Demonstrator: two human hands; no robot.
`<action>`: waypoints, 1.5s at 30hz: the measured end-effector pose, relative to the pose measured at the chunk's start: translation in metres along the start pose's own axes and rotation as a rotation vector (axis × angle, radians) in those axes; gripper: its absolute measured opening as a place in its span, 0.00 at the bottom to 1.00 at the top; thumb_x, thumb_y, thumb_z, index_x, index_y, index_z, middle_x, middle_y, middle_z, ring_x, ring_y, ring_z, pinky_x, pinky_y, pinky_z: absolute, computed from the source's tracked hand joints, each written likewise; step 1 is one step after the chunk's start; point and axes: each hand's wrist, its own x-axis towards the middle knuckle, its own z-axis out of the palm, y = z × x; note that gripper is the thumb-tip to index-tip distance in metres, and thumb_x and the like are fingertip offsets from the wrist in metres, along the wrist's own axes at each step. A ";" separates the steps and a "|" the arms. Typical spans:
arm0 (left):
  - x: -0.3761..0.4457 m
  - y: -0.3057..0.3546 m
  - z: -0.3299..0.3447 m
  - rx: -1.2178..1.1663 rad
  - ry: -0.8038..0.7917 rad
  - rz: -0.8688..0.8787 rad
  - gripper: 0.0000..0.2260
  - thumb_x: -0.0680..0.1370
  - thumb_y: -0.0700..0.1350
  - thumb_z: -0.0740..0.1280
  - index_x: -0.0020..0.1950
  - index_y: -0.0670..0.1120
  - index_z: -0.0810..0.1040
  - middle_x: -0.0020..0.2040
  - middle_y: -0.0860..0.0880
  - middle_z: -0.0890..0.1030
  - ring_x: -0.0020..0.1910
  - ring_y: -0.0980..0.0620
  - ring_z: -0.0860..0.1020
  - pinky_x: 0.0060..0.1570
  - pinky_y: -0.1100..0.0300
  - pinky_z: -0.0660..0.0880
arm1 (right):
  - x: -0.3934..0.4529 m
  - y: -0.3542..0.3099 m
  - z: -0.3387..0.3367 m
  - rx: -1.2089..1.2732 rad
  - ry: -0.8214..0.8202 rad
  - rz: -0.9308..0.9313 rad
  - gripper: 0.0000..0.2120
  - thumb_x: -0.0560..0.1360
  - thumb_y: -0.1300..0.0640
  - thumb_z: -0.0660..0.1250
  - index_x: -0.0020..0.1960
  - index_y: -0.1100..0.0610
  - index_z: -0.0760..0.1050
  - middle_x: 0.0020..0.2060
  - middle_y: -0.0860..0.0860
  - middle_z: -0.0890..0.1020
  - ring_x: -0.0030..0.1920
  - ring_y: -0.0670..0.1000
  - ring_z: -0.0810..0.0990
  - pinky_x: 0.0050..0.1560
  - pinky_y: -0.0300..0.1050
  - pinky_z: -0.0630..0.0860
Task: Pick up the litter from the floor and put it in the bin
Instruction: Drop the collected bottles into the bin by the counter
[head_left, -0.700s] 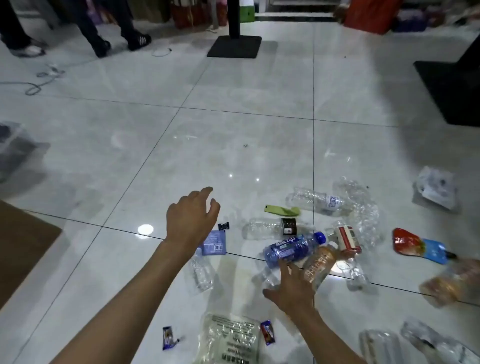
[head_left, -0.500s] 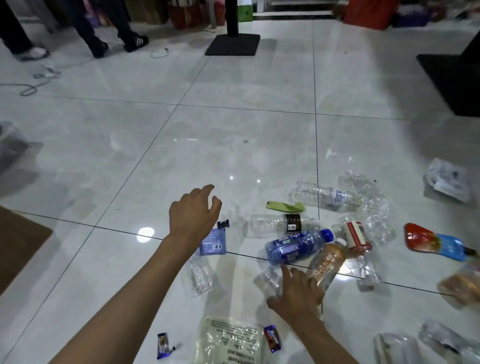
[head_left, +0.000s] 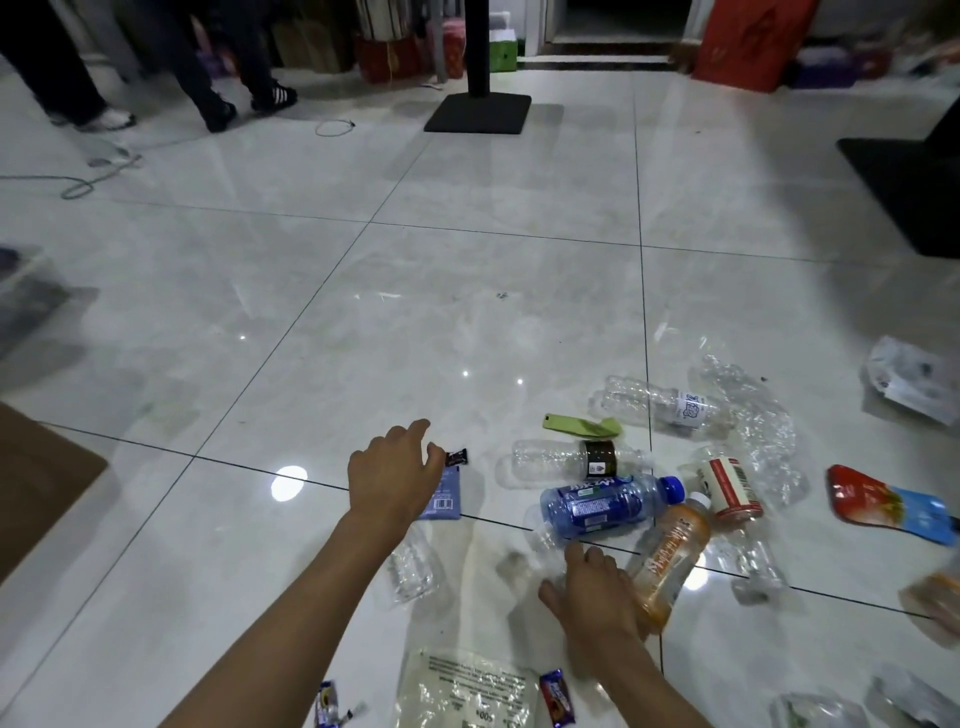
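glossy pale floor tiles (head_left: 311, 291) with dark grout lines fill the view; at the far edge stand a black square stand base (head_left: 479, 114), a red bag (head_left: 748, 41) and the legs and shoes of other people (head_left: 218, 93); a grey cable (head_left: 78, 184) loops at far left.

the litter lies scattered on the floor in the lower right; a blue bottle (head_left: 608, 504) lies on its side across a grout line, an orange bottle (head_left: 670, 561) lies just beside it, a clear bottle with a dark label (head_left: 566, 460) lies beyond, and a green wrapper (head_left: 582, 426) sits near that; a red-labelled bottle (head_left: 724, 483) lies next to crumpled clear plastic (head_left: 763, 431); a red and blue pouch (head_left: 888, 504) lies further right; a clear printed bag (head_left: 467, 691) lies at the bottom edge, with a small purple wrapper (head_left: 557, 696) touching its right side.

the left hand (head_left: 392, 478) hovers over a pale blue packet (head_left: 447, 493), fingers loosely bent and holding nothing; a small dark wrapper (head_left: 457, 457) lies just past its fingertips; the right hand (head_left: 597, 592) is low by the floor, fingers spread and relaxed, its side against the orange bottle, index finger near the base of the blue bottle, gripping nothing; no bin is recognisable.
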 end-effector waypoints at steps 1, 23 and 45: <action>-0.002 -0.001 0.002 0.017 0.010 0.012 0.19 0.80 0.54 0.53 0.69 0.54 0.71 0.54 0.49 0.80 0.50 0.46 0.79 0.47 0.56 0.72 | 0.002 -0.004 -0.004 0.074 0.014 -0.001 0.28 0.76 0.41 0.60 0.72 0.53 0.60 0.64 0.54 0.72 0.63 0.54 0.71 0.59 0.47 0.71; -0.027 -0.037 0.116 -0.349 -0.230 -0.498 0.37 0.74 0.53 0.70 0.77 0.58 0.53 0.76 0.43 0.47 0.64 0.37 0.66 0.53 0.46 0.75 | 0.022 -0.058 -0.067 0.307 0.264 -0.119 0.22 0.73 0.45 0.66 0.62 0.54 0.69 0.54 0.55 0.74 0.56 0.55 0.71 0.51 0.48 0.74; -0.048 -0.036 0.003 -0.447 -0.102 -0.386 0.33 0.77 0.36 0.62 0.76 0.61 0.56 0.77 0.44 0.46 0.60 0.40 0.68 0.57 0.48 0.71 | -0.025 -0.102 -0.158 0.340 0.254 -0.137 0.21 0.74 0.44 0.67 0.61 0.53 0.68 0.53 0.53 0.73 0.55 0.53 0.71 0.48 0.49 0.74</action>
